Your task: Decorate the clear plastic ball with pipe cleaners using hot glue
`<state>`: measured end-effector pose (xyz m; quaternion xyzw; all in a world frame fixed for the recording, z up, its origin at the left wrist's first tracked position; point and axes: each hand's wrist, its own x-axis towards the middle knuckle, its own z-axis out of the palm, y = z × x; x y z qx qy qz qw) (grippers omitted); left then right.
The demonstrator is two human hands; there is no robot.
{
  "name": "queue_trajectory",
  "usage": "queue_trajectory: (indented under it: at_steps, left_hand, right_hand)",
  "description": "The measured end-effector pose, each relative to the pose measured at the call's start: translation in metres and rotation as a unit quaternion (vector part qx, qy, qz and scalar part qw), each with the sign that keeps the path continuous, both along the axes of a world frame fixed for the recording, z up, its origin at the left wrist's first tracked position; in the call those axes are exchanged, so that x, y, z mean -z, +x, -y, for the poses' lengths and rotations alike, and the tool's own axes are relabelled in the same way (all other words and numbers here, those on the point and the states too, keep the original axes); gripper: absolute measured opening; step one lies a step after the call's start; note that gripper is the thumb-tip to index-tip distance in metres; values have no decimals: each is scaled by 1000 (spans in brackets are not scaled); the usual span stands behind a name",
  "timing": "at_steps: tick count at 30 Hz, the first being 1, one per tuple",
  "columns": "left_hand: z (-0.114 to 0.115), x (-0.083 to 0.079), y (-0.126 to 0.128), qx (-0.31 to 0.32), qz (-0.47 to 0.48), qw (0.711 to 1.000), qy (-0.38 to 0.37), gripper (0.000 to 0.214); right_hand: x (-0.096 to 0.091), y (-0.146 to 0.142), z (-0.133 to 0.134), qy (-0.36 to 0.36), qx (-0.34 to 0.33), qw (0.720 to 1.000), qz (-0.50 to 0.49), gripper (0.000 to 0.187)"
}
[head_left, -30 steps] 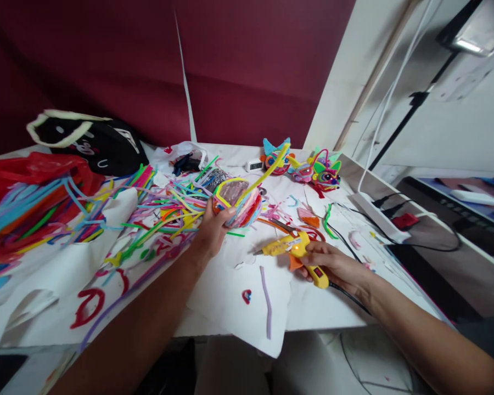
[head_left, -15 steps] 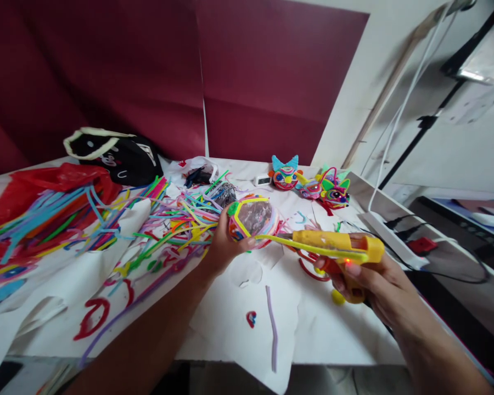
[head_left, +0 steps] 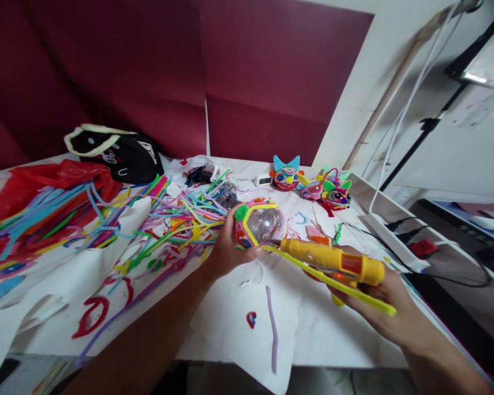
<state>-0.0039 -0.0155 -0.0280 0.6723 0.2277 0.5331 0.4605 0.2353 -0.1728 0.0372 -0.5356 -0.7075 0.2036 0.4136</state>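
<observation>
My left hand is wrapped round a clear plastic ball, partly covered with coloured pipe cleaners. A yellow pipe cleaner outlines its bare window, and the loose end trails right, past my left thumb. My right hand grips a yellow hot glue gun with a small red light lit. The gun's nozzle is at the lower right of the ball; whether it touches I cannot tell. Below on the white paper lie a purple pipe cleaner and a small red and blue mouth shape.
Loose pipe cleaners and a red plastic bag cover the left side. Behind stand a black bag, a small white digital display and decorated animal heads. A power strip with cables lies right.
The ball has shifted slightly right and turned in my left hand. The glue gun has tilted, its nozzle moving left to the ball. The pipe cleaner's loose end now slants downward.
</observation>
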Motion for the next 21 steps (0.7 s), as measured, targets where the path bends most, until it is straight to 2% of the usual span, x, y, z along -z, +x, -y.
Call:
queue_trajectory:
  at_steps: [6,16,21]
  left_hand:
    - [-2,4,1,-9,-16,999,47,97]
    - [-1,6,1,2,-11,1000,21,101]
    - [1,3,1,8,-14,1000,10,98]
  right_hand:
    - [-7,1,1,8,-36,996,85,20]
    - [-19,3,0,-9,-50,986,162,14]
    - [-26,5,-2,-47,-55,979,191,15]
